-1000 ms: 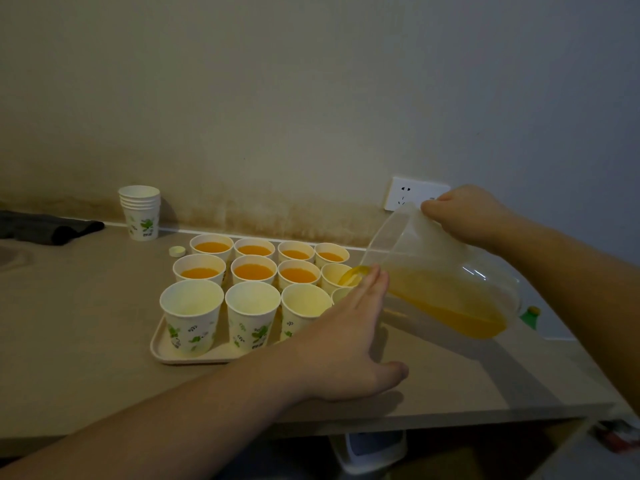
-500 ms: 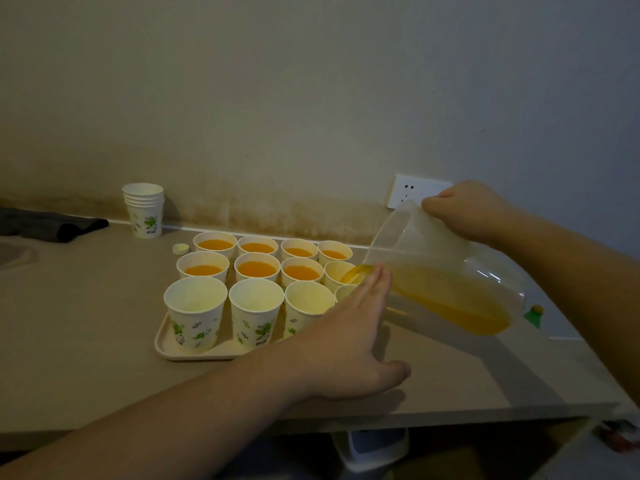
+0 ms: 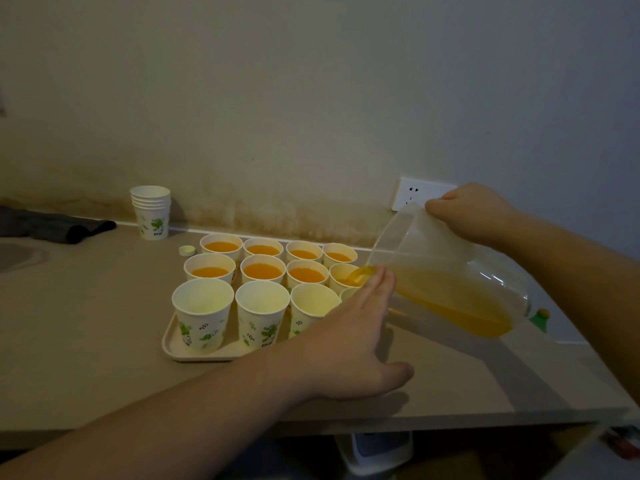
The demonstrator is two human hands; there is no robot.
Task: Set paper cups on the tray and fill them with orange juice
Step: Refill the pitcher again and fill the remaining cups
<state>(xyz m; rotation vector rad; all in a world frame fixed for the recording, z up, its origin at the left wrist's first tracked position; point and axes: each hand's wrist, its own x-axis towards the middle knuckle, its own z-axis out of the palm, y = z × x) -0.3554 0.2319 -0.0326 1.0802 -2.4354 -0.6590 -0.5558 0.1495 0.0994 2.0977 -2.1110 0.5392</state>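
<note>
A beige counter (image 3: 86, 323) stands against a stained pale wall (image 3: 277, 98) with a white socket (image 3: 412, 194). On it lies a tray (image 3: 169, 344) with paper cups in rows; seven hold orange juice, the front three (image 3: 202, 306) look empty. A stack of cups (image 3: 151, 211) stands near the wall, a small cap (image 3: 187, 250) beside the tray. The right hand (image 3: 471, 211) grasps the clear pitcher (image 3: 446, 275) from above; its long axis is tilted, the mouth pointing left and down to a cup (image 3: 343, 273) at the tray's right side. The left hand (image 3: 349, 341) is released, fingers straight, just beside the spout
</note>
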